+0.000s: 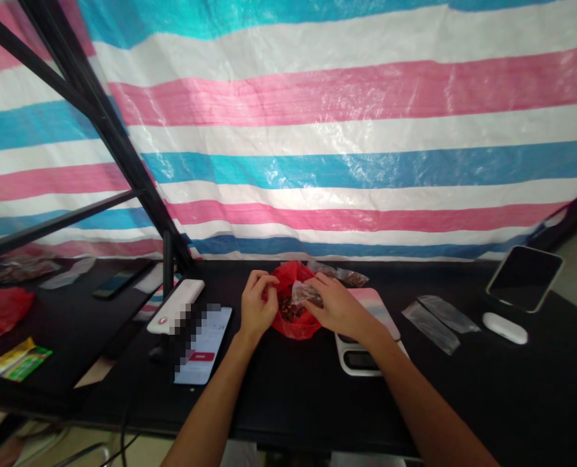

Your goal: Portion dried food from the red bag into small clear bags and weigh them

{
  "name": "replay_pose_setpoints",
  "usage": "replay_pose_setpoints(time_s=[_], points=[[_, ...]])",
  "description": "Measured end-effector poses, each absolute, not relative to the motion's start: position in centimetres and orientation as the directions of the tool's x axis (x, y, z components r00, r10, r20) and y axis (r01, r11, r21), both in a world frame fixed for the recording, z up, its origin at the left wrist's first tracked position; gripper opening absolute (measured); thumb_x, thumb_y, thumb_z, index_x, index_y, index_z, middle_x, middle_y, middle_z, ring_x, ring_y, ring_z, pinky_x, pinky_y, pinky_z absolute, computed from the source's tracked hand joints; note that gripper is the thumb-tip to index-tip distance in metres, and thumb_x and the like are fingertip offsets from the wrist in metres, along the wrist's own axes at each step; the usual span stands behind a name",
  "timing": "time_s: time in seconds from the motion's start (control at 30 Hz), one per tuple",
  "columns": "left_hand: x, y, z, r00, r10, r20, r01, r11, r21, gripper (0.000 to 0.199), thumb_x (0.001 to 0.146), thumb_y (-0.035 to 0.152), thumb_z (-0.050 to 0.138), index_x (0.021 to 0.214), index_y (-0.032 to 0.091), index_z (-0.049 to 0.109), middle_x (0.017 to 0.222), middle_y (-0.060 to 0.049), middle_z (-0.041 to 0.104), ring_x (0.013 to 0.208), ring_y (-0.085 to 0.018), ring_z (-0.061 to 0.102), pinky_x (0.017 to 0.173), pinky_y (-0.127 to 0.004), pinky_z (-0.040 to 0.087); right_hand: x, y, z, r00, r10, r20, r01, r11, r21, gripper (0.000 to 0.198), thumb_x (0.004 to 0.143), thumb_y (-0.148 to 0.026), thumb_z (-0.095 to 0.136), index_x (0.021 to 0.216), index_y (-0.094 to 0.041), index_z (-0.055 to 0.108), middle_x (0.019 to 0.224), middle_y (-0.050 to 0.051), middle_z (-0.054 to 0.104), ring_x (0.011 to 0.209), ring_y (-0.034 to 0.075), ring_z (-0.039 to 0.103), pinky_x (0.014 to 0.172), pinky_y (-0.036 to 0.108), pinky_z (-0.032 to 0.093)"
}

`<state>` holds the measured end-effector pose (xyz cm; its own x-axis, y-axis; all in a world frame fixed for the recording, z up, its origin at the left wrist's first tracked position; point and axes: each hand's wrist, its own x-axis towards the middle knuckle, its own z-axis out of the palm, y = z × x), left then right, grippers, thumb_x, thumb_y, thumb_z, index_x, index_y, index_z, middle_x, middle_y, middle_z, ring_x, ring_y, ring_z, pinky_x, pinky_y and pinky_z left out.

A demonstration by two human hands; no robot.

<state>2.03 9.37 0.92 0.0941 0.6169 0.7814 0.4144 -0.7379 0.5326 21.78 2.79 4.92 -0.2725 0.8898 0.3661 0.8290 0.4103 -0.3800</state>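
A red plastic bag (295, 332) stands spread out on the black table, with small dark brown dried pieces (288, 308) inside. At its left rim, my left hand (259, 308) is closed, its curled fingers appearing to pinch the red plastic. Over the bag's right side, my right hand (337, 305) grips a small clear plastic bag (305, 295), which hangs tilted above the pieces. What the small bag contains is hard to make out. Under my right forearm lies a white kitchen scale (349, 366) with a pinkish platform (373, 305), partly hidden.
Behind the red bag lie filled clear bags (354, 277). Flat clear bags (437, 321), a white oval case (505, 328) and a propped dark-screened device (526, 277) are right. A lit phone (205, 347) and white power strip (178, 305) sit left, near a black metal frame (122, 143).
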Motion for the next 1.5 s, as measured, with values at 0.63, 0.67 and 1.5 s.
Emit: replay_pose_setpoints(time_s=[0.63, 0.67, 1.5], points=[[2.1, 9.0, 1.4, 0.218, 0.647, 0.730, 0.337, -0.752, 0.566, 0.020, 0.089, 0.008, 0.051, 0.090, 0.022, 0.066, 0.091, -0.003, 0.060, 0.086, -0.016, 0.062, 0.079, -0.028, 0.052, 21.5, 3.9, 3.8, -0.185, 0.885, 0.428, 0.768, 0.402, -0.499, 0.008, 0.090, -0.025, 0.064, 0.097, -0.021, 0.066, 0.095, 0.006, 0.066, 0.091, 0.023, 0.062, 0.086, 0.038, 0.045], [2.1, 8.9, 1.5, 0.261, 0.650, 0.713, 0.328, -0.755, 0.568, 0.019, 0.090, 0.010, 0.052, 0.094, 0.022, 0.066, 0.094, -0.003, 0.061, 0.088, -0.016, 0.062, 0.082, -0.029, 0.052, 21.6, 4.1, 3.9, -0.160, 0.880, 0.447, 0.716, 0.415, -0.561, 0.009, 0.091, -0.027, 0.063, 0.097, -0.021, 0.066, 0.095, 0.005, 0.067, 0.090, 0.022, 0.062, 0.085, 0.037, 0.046], [2.2, 9.1, 1.0, 0.290, 0.648, 0.704, 0.359, -0.756, 0.548, 0.021, 0.090, 0.010, 0.052, 0.097, 0.023, 0.066, 0.100, -0.004, 0.057, 0.095, -0.017, 0.062, 0.086, -0.030, 0.051, 34.3, 0.5, 7.4, -0.106, 0.992, 0.063, 0.667, 0.118, -0.736, 0.053, 0.084, -0.051, 0.069, 0.130, -0.025, 0.068, 0.135, 0.010, 0.066, 0.127, 0.034, 0.058, 0.112, 0.049, 0.042]])
